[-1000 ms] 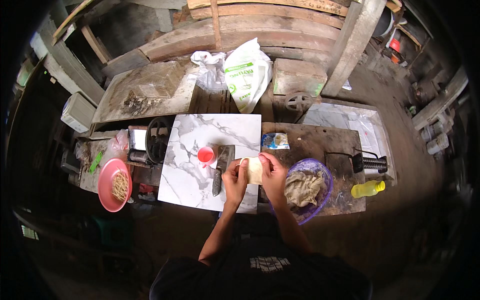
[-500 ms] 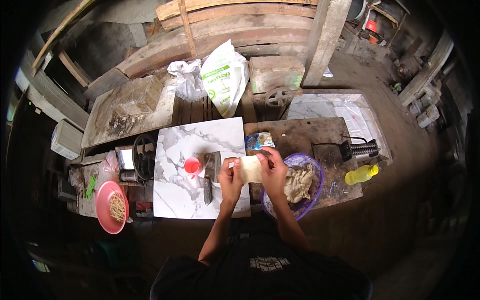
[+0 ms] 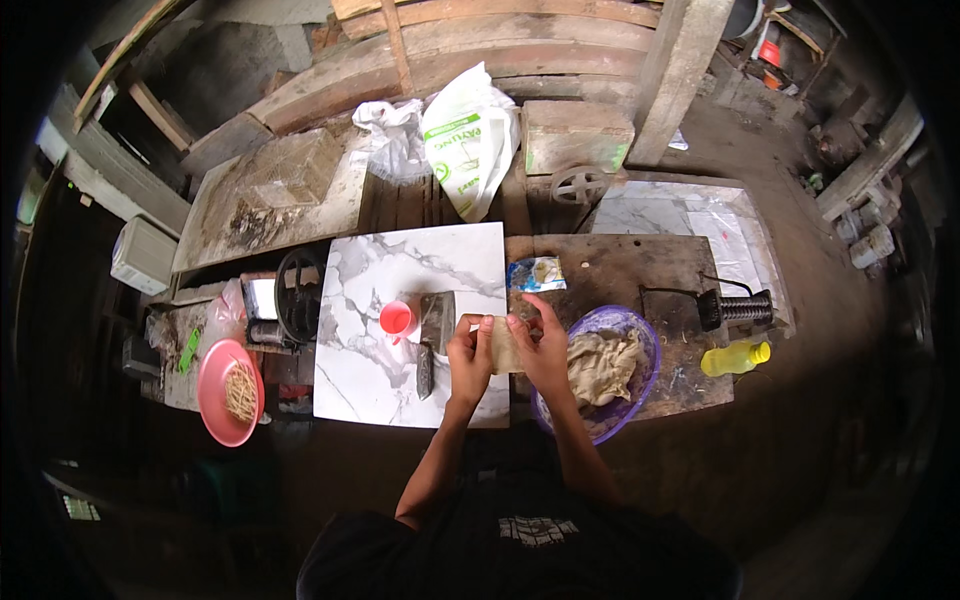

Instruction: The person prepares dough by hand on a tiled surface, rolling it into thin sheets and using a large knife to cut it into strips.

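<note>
A small pale piece of flattened dough (image 3: 505, 352) is held up between my two hands. My left hand (image 3: 468, 358) pinches its left side with the thumb across it. On its right side my right hand (image 3: 541, 352) grips it, thumb in front and index finger raised. Behind my right wrist a purple basin (image 3: 655, 362) holds a large lump of dough (image 3: 605, 362). Left of my hands, a marble-patterned board (image 3: 350, 355) carries a pink cup (image 3: 396, 318), a dark flat plate (image 3: 436, 318) and a dark wrapped-looking bar (image 3: 425, 372).
A pink basin (image 3: 208, 390) of thin pale sticks stands far left, near a machine with a handwheel (image 3: 298, 300). To the right are a yellow bottle (image 3: 735, 358) and a ridged metal roller (image 3: 738, 308). A blue-white packet (image 3: 537, 273) and white sack (image 3: 474, 150) lie beyond.
The whole view has shifted slightly as my head moved. My hands are a little closer together, and less of the dough piece shows between them.
</note>
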Action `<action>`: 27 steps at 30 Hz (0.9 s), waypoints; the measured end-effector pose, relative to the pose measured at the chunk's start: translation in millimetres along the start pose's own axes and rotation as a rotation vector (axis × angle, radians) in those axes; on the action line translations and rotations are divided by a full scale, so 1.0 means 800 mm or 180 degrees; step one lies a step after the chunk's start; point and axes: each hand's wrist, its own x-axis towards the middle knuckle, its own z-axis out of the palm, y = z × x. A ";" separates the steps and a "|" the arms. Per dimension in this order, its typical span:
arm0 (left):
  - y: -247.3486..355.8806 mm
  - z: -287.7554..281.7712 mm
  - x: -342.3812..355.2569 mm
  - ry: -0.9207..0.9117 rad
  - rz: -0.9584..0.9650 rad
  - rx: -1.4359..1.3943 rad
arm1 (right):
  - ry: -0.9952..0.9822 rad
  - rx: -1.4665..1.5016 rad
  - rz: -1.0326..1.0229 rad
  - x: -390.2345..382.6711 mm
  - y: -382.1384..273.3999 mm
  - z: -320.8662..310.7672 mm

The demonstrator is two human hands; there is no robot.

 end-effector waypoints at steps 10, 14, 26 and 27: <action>-0.003 -0.049 -0.032 0.0135 -0.0753 0.0008 | -0.0538 0.0265 0.0190 -0.017 -0.004 0.017; -0.008 -0.063 -0.047 0.0282 -0.1124 -0.0518 | -0.1067 0.0018 0.0205 -0.019 -0.003 0.039; -0.052 -0.127 -0.072 0.0813 -0.0657 0.1129 | -0.1809 -0.0672 -0.0560 -0.050 0.054 0.097; -0.054 -0.130 -0.066 0.0850 -0.0575 0.1213 | -0.1851 -0.0761 -0.0417 -0.049 0.051 0.103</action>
